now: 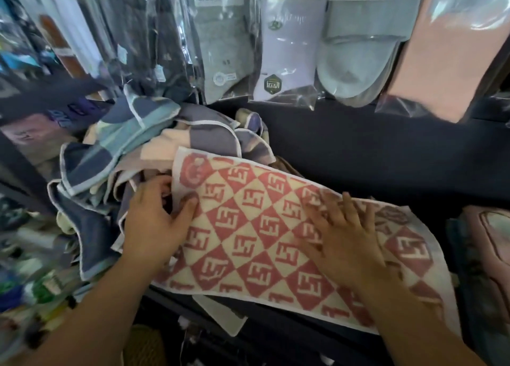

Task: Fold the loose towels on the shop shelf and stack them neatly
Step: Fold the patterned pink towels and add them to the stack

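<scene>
Towel (248,227) — edge in left grip (154,222)

1. A red-and-cream patterned towel (248,227) is being held flat along the front of a dark shelf (372,150).
2. Its left edge is being pinched by the left hand (154,216), thumb on top, fingertips hidden beneath.
3. Its middle is being pressed by the right hand (345,233), fingers straight and splayed.
4. A crumpled heap of blue, grey and cream towels (110,158) is being borne by the shelf, just behind the left hand.
5. Bagged socks (287,48) are being displayed above.
</scene>
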Available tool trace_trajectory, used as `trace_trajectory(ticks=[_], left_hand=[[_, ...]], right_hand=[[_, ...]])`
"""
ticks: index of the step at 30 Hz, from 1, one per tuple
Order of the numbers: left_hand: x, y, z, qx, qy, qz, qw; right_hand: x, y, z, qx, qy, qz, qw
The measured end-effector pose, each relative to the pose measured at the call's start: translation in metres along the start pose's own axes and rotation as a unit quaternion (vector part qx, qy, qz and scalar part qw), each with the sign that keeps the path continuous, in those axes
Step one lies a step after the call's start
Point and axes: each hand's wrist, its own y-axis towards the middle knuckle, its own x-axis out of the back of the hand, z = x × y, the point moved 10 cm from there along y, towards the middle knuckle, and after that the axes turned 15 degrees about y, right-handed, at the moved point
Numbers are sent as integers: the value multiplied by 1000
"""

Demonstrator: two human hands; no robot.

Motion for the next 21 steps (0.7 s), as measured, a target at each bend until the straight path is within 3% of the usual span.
trace_trajectory(ticks=[4,9,17,21], left_hand=[[-17,-9,21,68,-76,93,990],[-32,-10,35,145,-175,128,965],[-22,-9,25,85,-161,169,969],[-16,-19,5,122,-311,200,921]], right_hand=[[-6,-1,-2,-10,-1,14,1000],[-8,2,-2,-12,0,16,1000],[-25,16,-18,-38,45,107,993],[-25,17,-18,-40,44,111,992]])
